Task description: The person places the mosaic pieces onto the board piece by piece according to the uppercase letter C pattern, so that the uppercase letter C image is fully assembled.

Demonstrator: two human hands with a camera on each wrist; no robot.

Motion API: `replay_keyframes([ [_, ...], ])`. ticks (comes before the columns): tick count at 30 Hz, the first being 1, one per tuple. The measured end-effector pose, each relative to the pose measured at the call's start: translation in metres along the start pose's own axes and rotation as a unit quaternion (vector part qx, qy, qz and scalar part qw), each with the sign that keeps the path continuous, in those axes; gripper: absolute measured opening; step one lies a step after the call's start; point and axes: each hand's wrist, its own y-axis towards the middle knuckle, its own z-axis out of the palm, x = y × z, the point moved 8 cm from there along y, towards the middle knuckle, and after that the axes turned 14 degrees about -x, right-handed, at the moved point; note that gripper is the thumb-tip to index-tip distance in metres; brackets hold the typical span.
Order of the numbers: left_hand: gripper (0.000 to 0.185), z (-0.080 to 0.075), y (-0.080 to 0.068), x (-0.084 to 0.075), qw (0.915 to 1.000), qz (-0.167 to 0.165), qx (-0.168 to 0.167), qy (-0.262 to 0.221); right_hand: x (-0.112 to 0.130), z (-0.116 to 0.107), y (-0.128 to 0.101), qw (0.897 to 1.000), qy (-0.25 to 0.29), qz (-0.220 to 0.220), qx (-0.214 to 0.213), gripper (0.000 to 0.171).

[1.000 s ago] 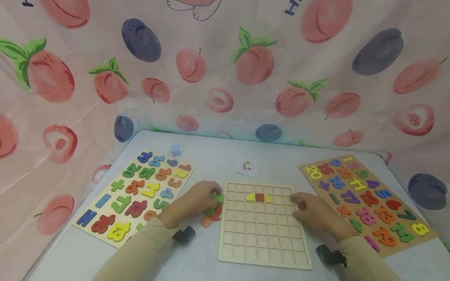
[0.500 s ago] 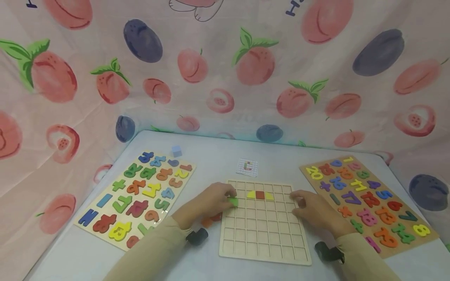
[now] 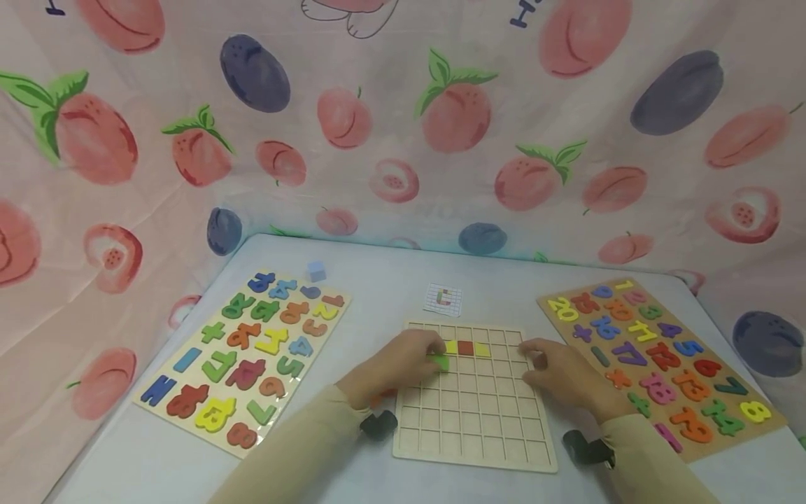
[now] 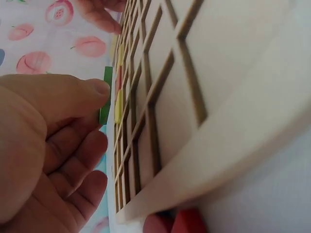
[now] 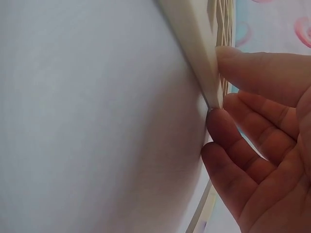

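My left hand [image 3: 406, 358] pinches a thin green tile [image 3: 443, 363] between thumb and fingers. It holds the tile over the upper left of a wooden grid board [image 3: 472, 434], just below a row of tiles. That row has a red square [image 3: 465, 348] between two yellow pieces, the right yellow piece [image 3: 482, 350] fully in sight. In the left wrist view the green tile [image 4: 108, 76] stands on edge, slightly off the board. My right hand [image 3: 560, 371] grips the board's right edge, its thumb [image 5: 252, 68] on the rim and fingers at the side.
Behind the grid board lies a small pattern card [image 3: 443, 299]. Number boards flank it, one at left [image 3: 204, 430] and one at right [image 3: 749, 437]. A pale blue cube [image 3: 316, 271] sits at the back. Red pieces [image 4: 188, 222] lie beside the grid board's left edge.
My left hand has carried the green tile rightward from the loose pieces beside the board to above the grid, near the yellow and red row. The right hand has stayed at the board's edge.
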Motion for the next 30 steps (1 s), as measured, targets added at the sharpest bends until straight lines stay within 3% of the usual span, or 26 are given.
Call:
replay_keyframes([
  [10,0.024,0.006,0.004,0.002,0.9996,-0.026,-0.011,0.001,-0.001,0.0,0.001,1.0,0.005,0.003,0.004,0.054],
  [30,0.023,0.01,0.01,-0.008,0.9992,0.002,-0.014,0.037,-0.001,-0.001,0.001,1.0,0.001,-0.001,0.005,0.054],
])
